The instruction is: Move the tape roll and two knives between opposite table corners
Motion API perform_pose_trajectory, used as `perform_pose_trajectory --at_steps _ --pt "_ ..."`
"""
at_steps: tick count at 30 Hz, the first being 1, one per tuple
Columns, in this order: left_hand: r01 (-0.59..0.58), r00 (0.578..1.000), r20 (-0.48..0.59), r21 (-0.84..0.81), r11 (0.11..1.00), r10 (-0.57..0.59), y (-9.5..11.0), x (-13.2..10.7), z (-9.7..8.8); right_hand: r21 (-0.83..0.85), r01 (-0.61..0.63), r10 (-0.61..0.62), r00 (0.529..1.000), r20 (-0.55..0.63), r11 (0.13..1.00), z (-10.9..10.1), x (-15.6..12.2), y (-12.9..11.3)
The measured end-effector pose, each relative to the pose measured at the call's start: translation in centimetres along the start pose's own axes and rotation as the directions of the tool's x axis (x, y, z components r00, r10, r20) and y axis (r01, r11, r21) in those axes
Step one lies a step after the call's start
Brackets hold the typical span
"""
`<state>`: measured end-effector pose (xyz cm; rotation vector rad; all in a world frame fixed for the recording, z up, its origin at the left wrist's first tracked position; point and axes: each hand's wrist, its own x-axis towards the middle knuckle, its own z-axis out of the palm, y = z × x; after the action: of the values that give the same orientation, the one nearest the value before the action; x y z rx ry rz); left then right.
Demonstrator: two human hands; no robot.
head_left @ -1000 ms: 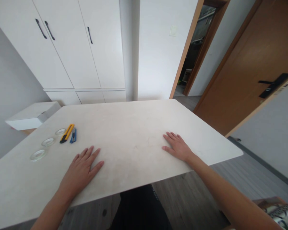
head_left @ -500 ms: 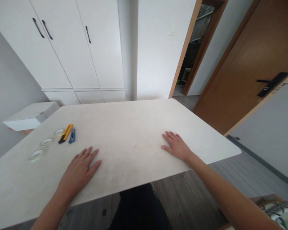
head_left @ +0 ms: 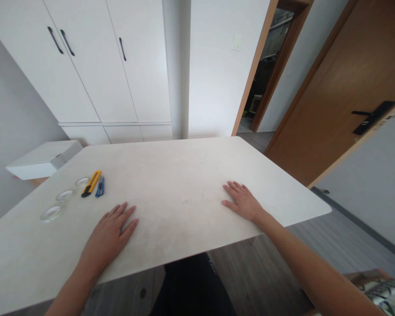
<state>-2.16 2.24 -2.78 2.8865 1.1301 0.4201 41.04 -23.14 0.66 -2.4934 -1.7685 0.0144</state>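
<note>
My left hand (head_left: 108, 237) lies flat on the white table (head_left: 171, 175), fingers stretched out and holding nothing. My right hand (head_left: 242, 201) rests palm down farther right on the same tabletop, also empty, with its thumb apart from the fingers. Beyond my left hand lie a yellow utility knife (head_left: 91, 184) with a black end and, touching or very close to it, a smaller blue utility knife (head_left: 99, 186). To their left, three clear tape rolls lie flat in a slanting row: a near one (head_left: 52, 213), a middle one (head_left: 65, 195) and a far one (head_left: 82, 181).
A white box-like drawer unit (head_left: 42, 158) stands beyond the table's left edge. White cupboards (head_left: 134, 79) with dark handles line the back. A brown door (head_left: 342, 87) stands at the right, near an open doorway (head_left: 266, 66). Part of a patterned item (head_left: 388, 294) shows at lower right.
Both hands stay in place on the table. Only the camera's view has shifted very slightly.
</note>
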Motion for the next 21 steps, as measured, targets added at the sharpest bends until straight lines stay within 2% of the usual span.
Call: perform_pose_trajectory --at_steps 13,21 --pt "0.021 1.000 -0.007 -0.018 1.000 -0.021 0.6 0.0 -0.3 -0.021 0.010 -0.010 1.000 -0.013 1.000 0.3 0.1 0.3" --pt "0.042 0.999 -0.017 -0.065 0.997 -0.044 2.3 -0.2 -2.0 -0.048 0.043 -0.046 0.997 -0.065 0.998 0.7 0.3 1.0"
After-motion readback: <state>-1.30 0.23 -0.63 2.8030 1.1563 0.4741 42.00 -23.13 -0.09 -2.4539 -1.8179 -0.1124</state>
